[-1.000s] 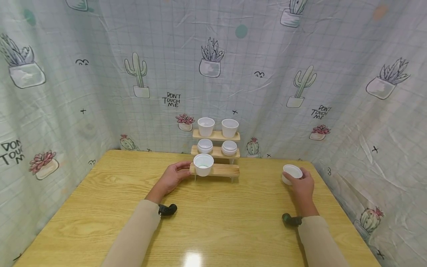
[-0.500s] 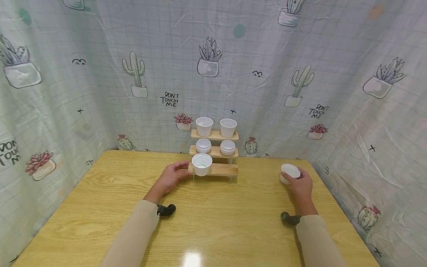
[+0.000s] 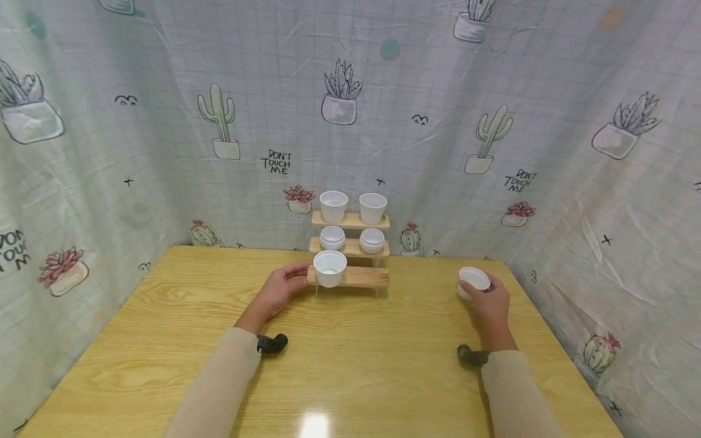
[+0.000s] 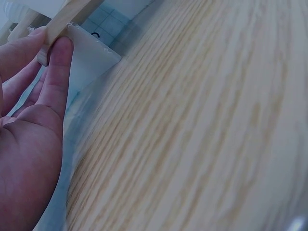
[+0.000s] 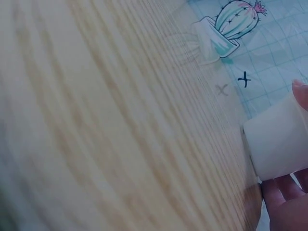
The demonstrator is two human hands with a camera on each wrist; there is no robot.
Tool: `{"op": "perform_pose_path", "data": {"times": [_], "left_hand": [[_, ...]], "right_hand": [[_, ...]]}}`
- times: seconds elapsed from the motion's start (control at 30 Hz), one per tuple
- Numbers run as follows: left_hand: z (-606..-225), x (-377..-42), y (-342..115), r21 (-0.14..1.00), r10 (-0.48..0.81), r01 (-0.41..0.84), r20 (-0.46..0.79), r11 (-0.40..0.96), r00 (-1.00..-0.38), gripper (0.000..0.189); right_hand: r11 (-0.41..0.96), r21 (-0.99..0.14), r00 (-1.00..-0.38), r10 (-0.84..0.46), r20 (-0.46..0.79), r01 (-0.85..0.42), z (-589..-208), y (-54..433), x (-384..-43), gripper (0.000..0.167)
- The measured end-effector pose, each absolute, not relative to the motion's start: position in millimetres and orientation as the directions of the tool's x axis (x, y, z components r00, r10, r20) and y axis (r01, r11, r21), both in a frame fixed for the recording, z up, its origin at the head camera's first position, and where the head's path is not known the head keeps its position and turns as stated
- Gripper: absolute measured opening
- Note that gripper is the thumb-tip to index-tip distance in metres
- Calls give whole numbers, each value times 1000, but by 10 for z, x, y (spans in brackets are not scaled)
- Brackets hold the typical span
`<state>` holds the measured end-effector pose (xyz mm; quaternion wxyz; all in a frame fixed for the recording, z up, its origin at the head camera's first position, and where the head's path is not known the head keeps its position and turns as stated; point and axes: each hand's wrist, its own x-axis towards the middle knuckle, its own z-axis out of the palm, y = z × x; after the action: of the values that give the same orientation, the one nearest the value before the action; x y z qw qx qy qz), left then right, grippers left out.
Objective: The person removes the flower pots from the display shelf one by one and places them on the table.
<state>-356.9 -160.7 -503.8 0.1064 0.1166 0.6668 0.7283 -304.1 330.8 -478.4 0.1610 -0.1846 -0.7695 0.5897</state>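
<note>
A three-tier wooden display stand, its lowest board (image 3: 364, 277) nearest me, stands toward the back of the table. My left hand (image 3: 275, 292) pinches the left end of that board; the left wrist view shows the thumb and fingers on either side of the wood (image 4: 60, 21). A white cup (image 3: 330, 277) sits at the board's left end, close to my fingertips. Over to the right, my right hand (image 3: 491, 304) grips a short white cup (image 5: 276, 142), thumb on one side and fingers on the other. This cup is upright, its base at the tabletop.
Two small white bowls (image 3: 332, 239) rest on the middle board (image 3: 352, 246), and two taller white cups (image 3: 373, 210) on the top one (image 3: 352, 219). A cactus-print curtain (image 3: 274, 121) hangs behind and beside the wooden table (image 3: 350, 365).
The head view has drifted slightly, so everything appears a little further left. Both hands keep hold of the same things.
</note>
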Motion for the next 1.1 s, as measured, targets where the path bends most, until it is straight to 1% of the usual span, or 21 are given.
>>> {"op": "perform_pose_path", "data": {"times": [0.3, 0.67, 0.87, 1.0, 1.1], "left_hand": [[-5017, -3558, -1602, 995, 311, -2, 29, -98, -950, 56], [-5022, -3550, -1606, 996, 305, -16, 12, -91, -952, 57], [-5004, -3556, -1598, 994, 290, -24, 8, -108, -957, 55], [-4992, -3558, -1592, 994, 285, -24, 7, -107, -958, 55], [-4992, -3558, -1593, 995, 287, -26, 3, -95, -958, 55]], "right_hand": [[273, -957, -877, 478, 49, 95, -4807, 3314, -3056, 88], [301, -946, -860, 507, 55, 117, -4808, 3289, -3037, 84], [297, -948, -858, 510, 56, 114, -4813, 3247, -3008, 87], [291, -950, -845, 531, 62, 113, -4827, 3219, -2995, 85], [265, -957, -843, 536, 42, 120, -4836, 3194, -2980, 83]]}}
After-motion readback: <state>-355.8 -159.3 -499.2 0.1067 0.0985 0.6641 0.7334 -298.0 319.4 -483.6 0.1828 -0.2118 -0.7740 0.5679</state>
